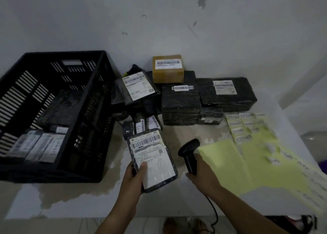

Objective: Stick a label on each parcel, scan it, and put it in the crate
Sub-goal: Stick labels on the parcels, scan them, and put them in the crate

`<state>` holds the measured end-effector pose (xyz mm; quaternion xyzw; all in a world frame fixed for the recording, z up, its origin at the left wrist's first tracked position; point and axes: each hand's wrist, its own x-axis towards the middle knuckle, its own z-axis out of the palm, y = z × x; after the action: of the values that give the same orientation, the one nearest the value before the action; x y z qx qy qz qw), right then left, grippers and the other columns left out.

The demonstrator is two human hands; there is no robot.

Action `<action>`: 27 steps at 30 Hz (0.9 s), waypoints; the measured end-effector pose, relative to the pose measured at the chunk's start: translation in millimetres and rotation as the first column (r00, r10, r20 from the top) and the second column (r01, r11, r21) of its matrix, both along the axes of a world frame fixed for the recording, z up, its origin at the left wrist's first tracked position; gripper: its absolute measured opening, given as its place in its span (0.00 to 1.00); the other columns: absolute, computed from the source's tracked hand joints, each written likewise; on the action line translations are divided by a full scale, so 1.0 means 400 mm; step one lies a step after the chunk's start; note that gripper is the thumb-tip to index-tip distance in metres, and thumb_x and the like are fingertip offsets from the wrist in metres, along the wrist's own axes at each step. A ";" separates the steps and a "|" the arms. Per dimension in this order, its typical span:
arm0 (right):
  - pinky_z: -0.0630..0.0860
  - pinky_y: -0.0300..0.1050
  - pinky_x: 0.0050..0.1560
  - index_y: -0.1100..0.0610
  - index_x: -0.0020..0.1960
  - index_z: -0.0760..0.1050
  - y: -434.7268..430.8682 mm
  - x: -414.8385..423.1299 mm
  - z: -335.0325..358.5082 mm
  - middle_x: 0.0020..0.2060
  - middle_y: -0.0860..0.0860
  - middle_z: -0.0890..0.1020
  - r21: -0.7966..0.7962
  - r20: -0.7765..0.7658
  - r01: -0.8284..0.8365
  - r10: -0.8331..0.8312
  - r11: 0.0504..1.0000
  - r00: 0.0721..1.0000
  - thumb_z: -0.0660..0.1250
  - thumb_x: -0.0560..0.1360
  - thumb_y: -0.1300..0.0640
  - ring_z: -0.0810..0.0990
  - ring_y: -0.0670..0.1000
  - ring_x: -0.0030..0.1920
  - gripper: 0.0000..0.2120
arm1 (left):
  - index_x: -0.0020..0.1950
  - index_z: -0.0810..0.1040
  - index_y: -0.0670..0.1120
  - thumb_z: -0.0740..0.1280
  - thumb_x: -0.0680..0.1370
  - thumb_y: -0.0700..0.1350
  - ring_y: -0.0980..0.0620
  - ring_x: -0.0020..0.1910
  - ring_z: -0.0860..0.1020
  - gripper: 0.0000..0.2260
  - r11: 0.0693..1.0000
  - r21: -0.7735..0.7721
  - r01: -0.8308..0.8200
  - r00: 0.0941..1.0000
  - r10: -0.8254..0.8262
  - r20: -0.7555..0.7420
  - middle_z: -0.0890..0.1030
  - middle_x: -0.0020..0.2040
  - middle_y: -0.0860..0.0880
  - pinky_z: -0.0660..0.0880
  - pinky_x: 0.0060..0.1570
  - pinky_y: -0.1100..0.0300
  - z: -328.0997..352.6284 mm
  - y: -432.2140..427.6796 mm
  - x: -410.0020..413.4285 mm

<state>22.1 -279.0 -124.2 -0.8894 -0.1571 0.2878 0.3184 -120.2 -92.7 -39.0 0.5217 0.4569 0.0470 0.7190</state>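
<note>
At the near edge of the desk (pixel 88 198), just right of the crate's near corner, we hold a black-wrapped parcel (pixel 152 161) in our left hand (pixel 136 175). Our fingers curl under its near left corner and the thumb presses down on the white shipping label (pixel 150 154) that covers its top. The parcel lies face up with its barcode end pointing away from us; we cannot tell whether it touches the desk.

Beside it, our right hand (pixel 201 177) is wrapped tight around the handle of a black scanner (pixel 189 150). The scanner's head is raised and tilts up and left, on the parcel's side. Its cable (pixel 214 214) drops from the handle past the near edge.

The crate (pixel 92 109), black slatted plastic, fills the left side of the desk. Several labelled parcels (pixel 44 145) lie flat inside it, toward its near left corner.

Along the back edge, against the wall (pixel 159 21), we see a heap of waiting parcels: a brown box (pixel 167 69) sits on top of black-wrapped blocks (pixel 180 106), and smaller black bags (pixel 138 88) lean beside the crate's right wall.

On the right side of the desk lie pale yellow sheets (pixel 247 163). Small white stickers (pixel 243 139) reading RETURN sit at their far end.
</note>
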 end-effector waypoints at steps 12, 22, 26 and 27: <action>0.76 0.51 0.58 0.54 0.79 0.52 0.002 0.005 -0.093 0.69 0.55 0.71 -0.220 0.100 -0.097 0.121 0.971 0.988 0.74 0.71 0.50 0.74 0.57 0.65 0.45 | 0.69 0.74 0.59 0.65 0.83 0.54 0.54 0.59 0.82 0.14 0.986 0.049 0.159 0.986 -0.157 -0.054 0.83 0.62 0.58 0.80 0.58 0.50 0.003 -0.030 0.016; 0.72 0.42 0.60 0.50 0.80 0.51 -0.202 -0.024 -0.056 0.71 0.49 0.69 -0.014 0.123 -0.066 0.068 0.998 0.990 0.70 0.75 0.43 0.72 0.50 0.66 0.41 | 0.70 0.73 0.59 0.65 0.82 0.54 0.53 0.56 0.80 0.16 0.982 -0.028 0.185 0.976 -0.187 -0.108 0.80 0.63 0.56 0.79 0.47 0.54 -0.006 -0.146 0.094; 0.71 0.38 0.55 0.50 0.76 0.62 -0.330 0.057 -0.023 0.67 0.49 0.73 0.002 0.170 0.086 -0.085 0.996 0.982 0.70 0.76 0.48 0.75 0.49 0.61 0.32 | 0.70 0.73 0.58 0.66 0.82 0.53 0.54 0.55 0.80 0.16 0.980 -0.064 0.188 0.975 -0.195 -0.109 0.80 0.63 0.56 0.79 0.49 0.52 -0.017 -0.211 0.132; 0.72 0.40 0.54 0.51 0.74 0.65 -0.358 0.090 -0.018 0.66 0.50 0.74 -0.005 0.182 0.129 -0.126 0.992 0.975 0.70 0.76 0.49 0.76 0.50 0.60 0.29 | 0.71 0.73 0.58 0.66 0.82 0.53 0.55 0.55 0.80 0.17 0.978 -0.068 0.197 0.973 -0.204 -0.107 0.80 0.63 0.56 0.79 0.49 0.52 -0.017 -0.228 0.143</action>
<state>58.3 -422.1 -131.3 -0.9228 -0.1255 0.1861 0.3132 -62.9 -184.0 -45.6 0.5462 0.4431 -0.0685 0.7076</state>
